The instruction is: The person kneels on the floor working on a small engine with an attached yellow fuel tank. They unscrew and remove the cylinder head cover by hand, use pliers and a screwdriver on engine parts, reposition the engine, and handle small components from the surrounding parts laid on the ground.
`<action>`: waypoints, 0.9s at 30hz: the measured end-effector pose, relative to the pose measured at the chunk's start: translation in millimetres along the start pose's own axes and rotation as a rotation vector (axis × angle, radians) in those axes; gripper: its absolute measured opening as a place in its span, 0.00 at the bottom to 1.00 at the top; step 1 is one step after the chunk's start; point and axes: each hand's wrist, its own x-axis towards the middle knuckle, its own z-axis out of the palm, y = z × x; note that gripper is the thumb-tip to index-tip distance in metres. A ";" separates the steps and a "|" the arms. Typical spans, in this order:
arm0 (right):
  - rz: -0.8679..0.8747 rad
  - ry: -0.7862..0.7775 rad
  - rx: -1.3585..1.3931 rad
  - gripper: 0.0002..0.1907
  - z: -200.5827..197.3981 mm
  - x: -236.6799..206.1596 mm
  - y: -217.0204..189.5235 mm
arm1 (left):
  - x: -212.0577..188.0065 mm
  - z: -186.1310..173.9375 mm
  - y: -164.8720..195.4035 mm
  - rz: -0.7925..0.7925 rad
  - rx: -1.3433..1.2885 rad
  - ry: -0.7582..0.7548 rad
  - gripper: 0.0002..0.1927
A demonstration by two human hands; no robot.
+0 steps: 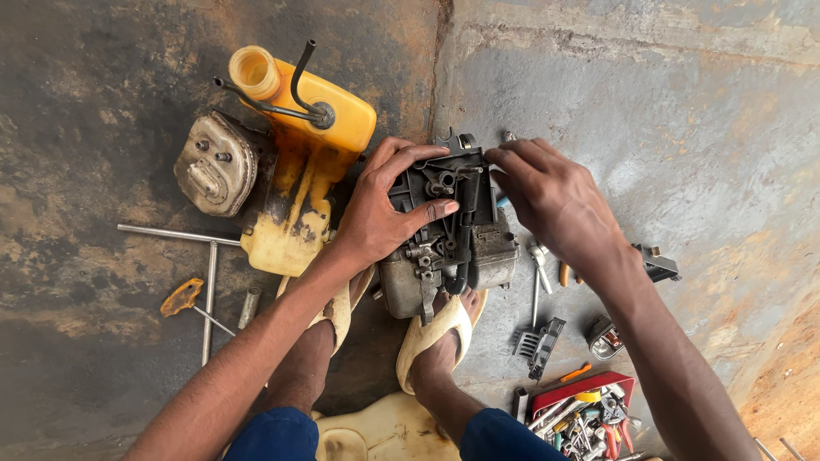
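Between tank (301, 162) and tools (583, 411), both hands grip the engine (444, 248).

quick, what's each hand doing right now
Left hand: closed, gripping the engine block.
Right hand: fingertips pinched at the engine's top; what they hold cannot be told.

Open concrete floor (666, 102): upper right, unobstructed. Left approach blocked: yellow fuel tank (299, 162), muffler (218, 164), T-wrench (205, 273). Right approach: scattered loose parts (547, 337), red tool tray (585, 401).
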 end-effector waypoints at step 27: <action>0.417 -0.534 -0.236 0.18 3.3 28.5 -6.2 | 0.6 0.1 2.3 0.003 0.011 -0.009 0.31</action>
